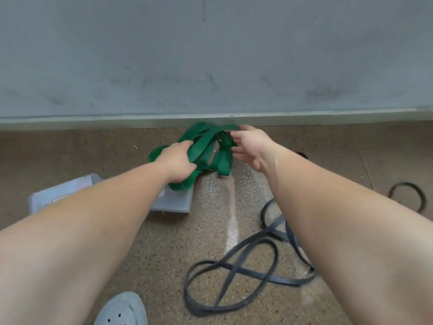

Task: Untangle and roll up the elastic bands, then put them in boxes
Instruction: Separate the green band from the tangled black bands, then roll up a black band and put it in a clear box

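Near the foot of the wall, the left hand (175, 160) clutches a tangled green band (206, 146), lifted off the floor just above a pale box (173, 202). The right hand (250, 146) hangs loose-fingered beside the loops, holding nothing. It should probably hook one free loop and draw it out slowly, so that no knot tightens.

A bare left forearm (93, 219) and right forearm (339, 219) are shown, the left hand (177, 161) and right hand (251, 146) likewise bare. A pale grey shoe (121, 309) pierced by round holes is worn, lower left.
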The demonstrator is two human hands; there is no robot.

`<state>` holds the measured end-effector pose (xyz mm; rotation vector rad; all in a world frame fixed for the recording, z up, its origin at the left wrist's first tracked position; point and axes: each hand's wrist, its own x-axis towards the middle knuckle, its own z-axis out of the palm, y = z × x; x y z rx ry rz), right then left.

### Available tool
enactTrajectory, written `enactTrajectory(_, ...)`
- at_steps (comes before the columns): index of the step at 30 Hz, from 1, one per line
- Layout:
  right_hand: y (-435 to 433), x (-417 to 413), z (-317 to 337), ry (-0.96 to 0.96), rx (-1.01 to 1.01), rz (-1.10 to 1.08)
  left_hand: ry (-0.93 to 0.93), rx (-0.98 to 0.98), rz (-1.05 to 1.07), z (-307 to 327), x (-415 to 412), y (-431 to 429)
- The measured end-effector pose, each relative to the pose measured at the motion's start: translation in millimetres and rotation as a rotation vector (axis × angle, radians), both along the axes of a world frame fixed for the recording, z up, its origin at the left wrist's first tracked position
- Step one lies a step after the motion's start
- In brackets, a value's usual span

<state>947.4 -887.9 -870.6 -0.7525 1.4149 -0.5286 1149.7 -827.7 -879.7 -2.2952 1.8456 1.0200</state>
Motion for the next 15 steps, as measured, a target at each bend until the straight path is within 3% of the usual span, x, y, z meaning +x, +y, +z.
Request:
enactTrajectory(3,13,-14,0,0.096,-0.065,0.086,-0.061,-0.053,-0.108,6,-10,6)
enactTrajectory(5,25,-37,2,0.349,-0.166,0.212,-0.142,-0.118,-0.153,12,-18,6)
enactTrajectory(9,61,-103,-12,0.947,-0.122,0.687,0.047,-0.340,-0.043,26,-44,-12)
enactTrajectory(11,82,-134,-25,1.007,0.003,0.758,0.052,-0.364,-0.099,30,-63,-20)
enactTrajectory(15,116,-174,-49,1.006,0.124,0.870,-0.219,-0.318,-0.342,23,-100,-9)
